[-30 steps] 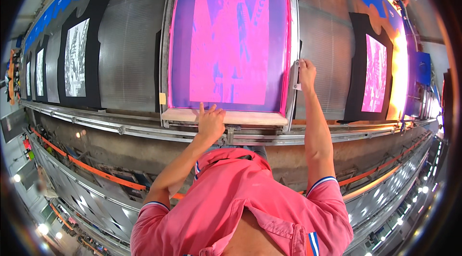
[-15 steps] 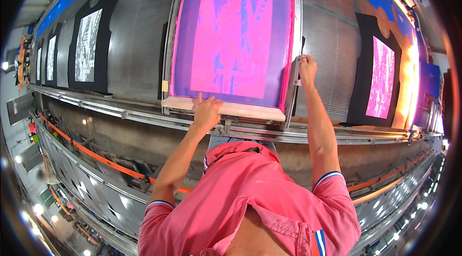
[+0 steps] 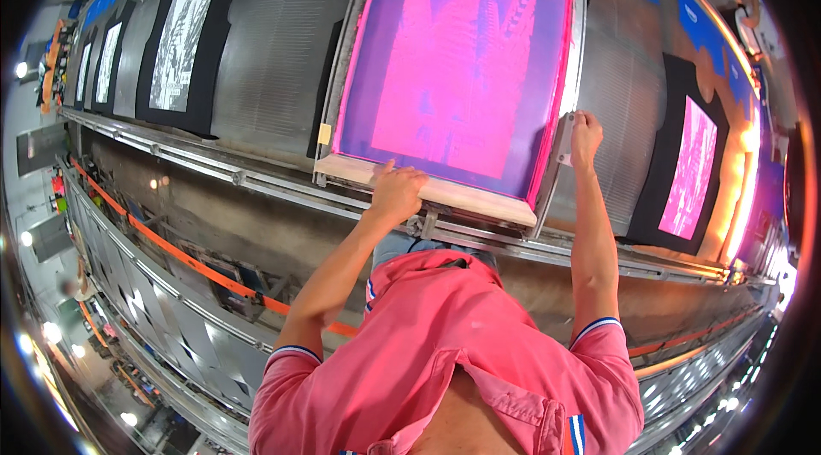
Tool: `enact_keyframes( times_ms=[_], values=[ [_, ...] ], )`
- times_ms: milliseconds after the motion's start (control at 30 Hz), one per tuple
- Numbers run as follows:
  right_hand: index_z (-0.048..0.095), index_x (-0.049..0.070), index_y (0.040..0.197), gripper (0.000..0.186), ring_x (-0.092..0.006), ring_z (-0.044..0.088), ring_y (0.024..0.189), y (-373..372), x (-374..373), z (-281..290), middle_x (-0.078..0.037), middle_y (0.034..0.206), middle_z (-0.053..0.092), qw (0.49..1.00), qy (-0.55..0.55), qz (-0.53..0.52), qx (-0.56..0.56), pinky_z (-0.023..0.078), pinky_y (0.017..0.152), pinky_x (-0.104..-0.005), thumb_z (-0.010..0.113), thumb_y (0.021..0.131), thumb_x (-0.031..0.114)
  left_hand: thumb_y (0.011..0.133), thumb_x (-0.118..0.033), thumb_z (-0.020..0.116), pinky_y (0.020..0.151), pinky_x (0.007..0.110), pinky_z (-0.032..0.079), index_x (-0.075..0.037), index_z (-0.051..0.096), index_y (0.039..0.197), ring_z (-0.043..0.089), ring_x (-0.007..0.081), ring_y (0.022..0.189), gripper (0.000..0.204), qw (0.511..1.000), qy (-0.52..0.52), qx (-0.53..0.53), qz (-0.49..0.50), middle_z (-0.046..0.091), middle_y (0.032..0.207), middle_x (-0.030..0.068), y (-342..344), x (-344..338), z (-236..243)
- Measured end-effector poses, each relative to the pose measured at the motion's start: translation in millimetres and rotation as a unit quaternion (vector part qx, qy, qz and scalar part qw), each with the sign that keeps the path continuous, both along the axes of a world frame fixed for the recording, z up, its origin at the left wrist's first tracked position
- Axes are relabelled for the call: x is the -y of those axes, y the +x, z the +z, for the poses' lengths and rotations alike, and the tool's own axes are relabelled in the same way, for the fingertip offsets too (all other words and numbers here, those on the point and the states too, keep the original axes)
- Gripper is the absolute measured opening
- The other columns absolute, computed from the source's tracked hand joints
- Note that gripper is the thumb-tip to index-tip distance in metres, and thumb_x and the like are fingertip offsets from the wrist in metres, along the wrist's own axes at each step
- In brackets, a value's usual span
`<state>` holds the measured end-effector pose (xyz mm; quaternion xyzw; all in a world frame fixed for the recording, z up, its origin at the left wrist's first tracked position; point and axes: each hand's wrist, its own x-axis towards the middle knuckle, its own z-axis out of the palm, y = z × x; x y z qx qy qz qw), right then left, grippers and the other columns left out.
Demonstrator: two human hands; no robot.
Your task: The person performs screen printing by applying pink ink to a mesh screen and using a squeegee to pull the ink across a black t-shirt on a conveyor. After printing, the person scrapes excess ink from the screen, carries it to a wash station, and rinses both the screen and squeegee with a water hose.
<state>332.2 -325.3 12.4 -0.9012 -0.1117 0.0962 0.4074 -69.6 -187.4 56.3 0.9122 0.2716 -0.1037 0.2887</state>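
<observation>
A screen-printing frame (image 3: 577, 53) with pink ink over its purple mesh lies in front of me, tilted slightly, a pale wooden bar (image 3: 479, 198) along its near edge. My left hand (image 3: 398, 194) is curled over that bar near its middle, fingertips at the edge of the mesh; its thumb is hard to see. At the frame's right side, my right hand (image 3: 586, 137) is closed around the top of a small metal bracket (image 3: 565, 140). A black garment (image 3: 327, 87) shows partly from under the frame's left edge.
Black garments with white prints (image 3: 181, 49) lie along the table to the left. To the right is a black garment with a pink print (image 3: 689, 168), beside a bright orange glow (image 3: 742, 198). A metal rail (image 3: 282, 190) runs along the table's near edge.
My view has shifted, so frame, hands and table all appear further right and the table looks more slanted. Both hands keep their places on the frame and bracket.
</observation>
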Motion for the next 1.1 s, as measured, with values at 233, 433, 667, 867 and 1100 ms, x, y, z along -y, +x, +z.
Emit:
enact_keyframes(
  times_ms=[233, 433, 667, 867, 1100],
  values=[
    [0.071, -0.006, 0.094, 0.032, -0.0146, 0.053, 0.068, -16.6, 6.9, 55.7, -0.009, 0.071, 0.063, 0.998, -0.010, -0.010, 0.054, 0.044, 0.065, -0.0346, 0.065, 0.091, 0.025, 0.074, -0.007, 0.060, 0.110, 0.058, 0.032, -0.006, 0.067, 0.115, 0.059, 0.0253, 0.122, 0.042, 0.998, 0.012, 0.035, -0.052, 0.068, 0.121, 0.0112, -21.0, -9.0, 15.0],
    [0.070, -0.003, 0.085, 0.034, -0.0094, 0.044, 0.060, -86.3, -5.4, 123.9, -0.001, 0.062, 0.052, 0.993, -0.001, -0.033, 0.112, 0.036, 0.056, -0.0319, 0.068, 0.090, 0.030, 0.076, -0.008, 0.058, 0.108, 0.056, 0.036, -0.006, 0.068, 0.109, 0.061, 0.0259, 0.117, 0.035, 0.992, -0.002, 0.106, -0.070, 0.069, 0.116, 0.0112, -80.6, -31.6, 22.6],
    [0.072, -0.006, 0.089, 0.034, -0.0144, 0.054, 0.067, -229.1, -118.9, 170.7, -0.007, 0.070, 0.062, 0.981, -0.015, -0.021, 0.191, 0.044, 0.064, -0.0344, 0.069, 0.087, 0.028, 0.075, -0.011, 0.060, 0.101, 0.052, 0.042, -0.010, 0.071, 0.096, 0.067, 0.0298, 0.100, 0.023, 0.989, -0.001, 0.143, -0.028, 0.071, 0.099, 0.0126, -213.7, -136.2, 27.4],
    [0.073, -0.004, 0.089, 0.033, -0.0179, 0.057, 0.069, -300.5, -273.7, 116.5, -0.008, 0.076, 0.068, 0.992, 0.020, 0.014, 0.127, 0.046, 0.067, -0.0369, 0.069, 0.086, 0.029, 0.071, -0.013, 0.066, 0.083, 0.045, 0.049, -0.012, 0.072, 0.079, 0.069, 0.0327, 0.084, 0.010, 0.987, 0.069, 0.144, 0.008, 0.070, 0.083, 0.0148, -321.6, -298.1, 21.8],
    [0.075, 0.001, 0.090, 0.029, -0.0266, 0.070, 0.084, -452.9, -513.0, 53.3, -0.018, 0.086, 0.073, 0.992, 0.076, 0.042, 0.089, 0.051, 0.079, -0.0387, 0.069, 0.085, 0.029, 0.072, -0.013, 0.063, 0.086, 0.050, 0.048, -0.015, 0.075, 0.084, 0.069, 0.0312, 0.086, 0.017, 0.979, 0.155, 0.128, 0.042, 0.071, 0.082, 0.0119, -473.3, -486.0, 13.0]
  ],
)
